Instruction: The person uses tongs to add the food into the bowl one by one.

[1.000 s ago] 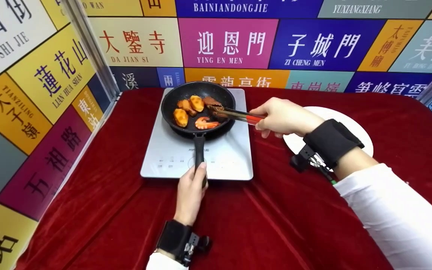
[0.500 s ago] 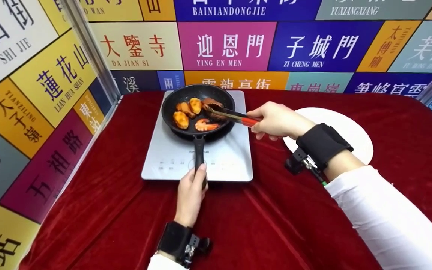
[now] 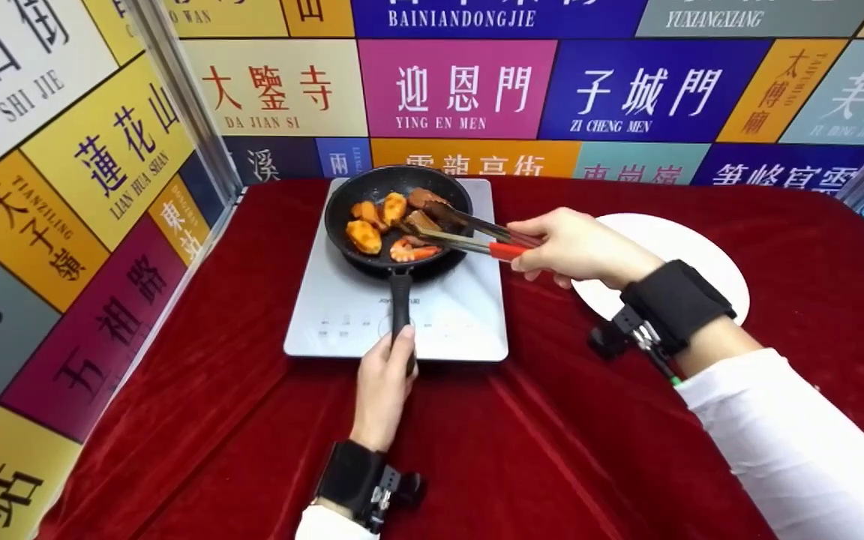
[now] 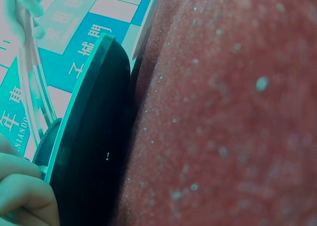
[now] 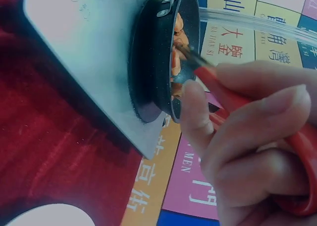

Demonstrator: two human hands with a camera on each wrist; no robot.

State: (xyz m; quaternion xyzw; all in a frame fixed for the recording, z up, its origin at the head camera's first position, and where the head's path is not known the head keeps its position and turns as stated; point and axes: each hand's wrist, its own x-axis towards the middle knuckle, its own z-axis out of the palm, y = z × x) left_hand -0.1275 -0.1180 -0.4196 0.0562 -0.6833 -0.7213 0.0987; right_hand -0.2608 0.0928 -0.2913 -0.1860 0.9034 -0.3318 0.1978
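Two hands are sharing the work: the left hand (image 3: 382,380) is gripping the pan handle (image 3: 400,300) at six o'clock, steadying the frying pan (image 3: 397,215), while the right hand (image 3: 578,246) is squeezing tongs (image 3: 469,234) onto a brown piece (image 3: 422,221) at three o'clock inside.

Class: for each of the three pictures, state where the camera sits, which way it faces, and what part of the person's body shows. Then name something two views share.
Head: looks forward and down at pan; both hands, left hand, right hand.
Left wrist: low over red cloth, fingers at corner.
Right wrist: looks along red-handled tongs, fingers close.
Shared: pan and tongs appear in head and right-wrist views.
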